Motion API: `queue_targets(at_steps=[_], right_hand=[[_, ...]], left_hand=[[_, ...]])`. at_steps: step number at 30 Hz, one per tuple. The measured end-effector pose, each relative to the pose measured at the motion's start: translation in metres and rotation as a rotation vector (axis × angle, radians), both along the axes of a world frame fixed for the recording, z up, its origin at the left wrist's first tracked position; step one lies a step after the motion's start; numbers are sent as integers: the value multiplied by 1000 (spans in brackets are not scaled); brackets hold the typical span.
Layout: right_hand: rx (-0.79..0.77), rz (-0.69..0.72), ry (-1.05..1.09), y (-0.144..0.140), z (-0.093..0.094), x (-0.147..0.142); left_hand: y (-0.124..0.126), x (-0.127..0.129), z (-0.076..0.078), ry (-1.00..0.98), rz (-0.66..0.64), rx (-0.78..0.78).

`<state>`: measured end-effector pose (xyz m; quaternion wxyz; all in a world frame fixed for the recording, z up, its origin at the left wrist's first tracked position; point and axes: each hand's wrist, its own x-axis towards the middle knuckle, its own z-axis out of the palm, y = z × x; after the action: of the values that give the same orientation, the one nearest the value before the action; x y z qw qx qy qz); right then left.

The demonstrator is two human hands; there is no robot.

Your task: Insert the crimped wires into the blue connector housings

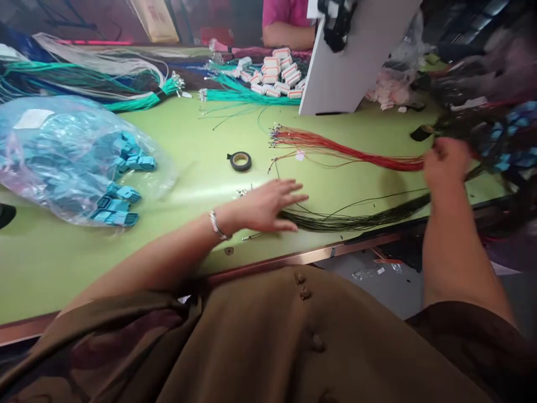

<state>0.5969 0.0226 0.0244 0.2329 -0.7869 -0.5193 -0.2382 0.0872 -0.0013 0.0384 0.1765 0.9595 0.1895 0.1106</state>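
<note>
My left hand (271,206) is spread flat, fingers apart, over the terminal end of a bundle of black wires (356,222) near the front edge of the table. At the right, my right hand (448,159) has its fingers curled in at the far end of a bundle of red wires (361,155). What those fingers hold is hidden. Metal terminals tip the left end of the red bundle. A roll of black tape (240,162) lies flat beyond my left hand.
A clear bag (62,129) of blue connectors (121,204) spreads over the left of the green table (188,162). Teal wires (243,92) and small white-and-orange pieces (279,73) sit behind, beside an upright white board (344,73). A person's arm (289,34) rests across the back.
</note>
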Motion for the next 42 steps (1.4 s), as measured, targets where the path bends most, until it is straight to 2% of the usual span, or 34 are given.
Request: queue_targets(at_steps=[2,4,7,10,12,14,16,19,21,24,26,28,29,31,33,35,37,40,42], right_hand=[[-179,274,180,11,0,-50],[-364,452,209,27,-1,-101],[-629,536,118,60,-6,-154],[-759,554,102,87,-12,-181],[-729,576,98,95,-18,-194],[-635,571,62,94,-24,-207],[-568,515,28,87,-30,-219],[-574,430,13,80,-35,-234],[-556,422,50,81,-34,-244],[-360,487,192,94,-28,-269],[-192,582,300,105,-24,-293],[-90,697,371,114,-22,-317],[-84,744,384,117,-22,-328],[-171,760,352,121,-23,-344],[-316,707,264,123,-27,-352],[-418,718,169,123,-32,-355],[-447,836,105,120,-34,-355],[-487,1047,10,112,-33,-356],[-485,1111,-64,105,-28,-360]], left_hand=[[-15,12,-4,142,-37,81],[-27,13,-10,213,36,184],[-43,4,-18,298,228,322],[-62,-7,-22,414,362,310],[-72,-13,-23,451,412,246],[-76,-17,-26,451,423,198],[-74,-21,-29,443,416,175],[-68,-27,-33,405,398,163],[-63,-29,-34,357,398,164],[-52,-32,-36,304,438,162],[-43,-37,-36,311,516,147],[-35,-44,-35,329,601,129],[-32,-47,-35,333,627,126],[-28,-53,-33,312,613,141],[-28,-58,-30,271,540,170],[-29,-60,-28,230,463,188],[-31,-61,-26,202,436,182],[-31,-61,-25,191,471,140],[-30,-60,-27,189,488,126]])
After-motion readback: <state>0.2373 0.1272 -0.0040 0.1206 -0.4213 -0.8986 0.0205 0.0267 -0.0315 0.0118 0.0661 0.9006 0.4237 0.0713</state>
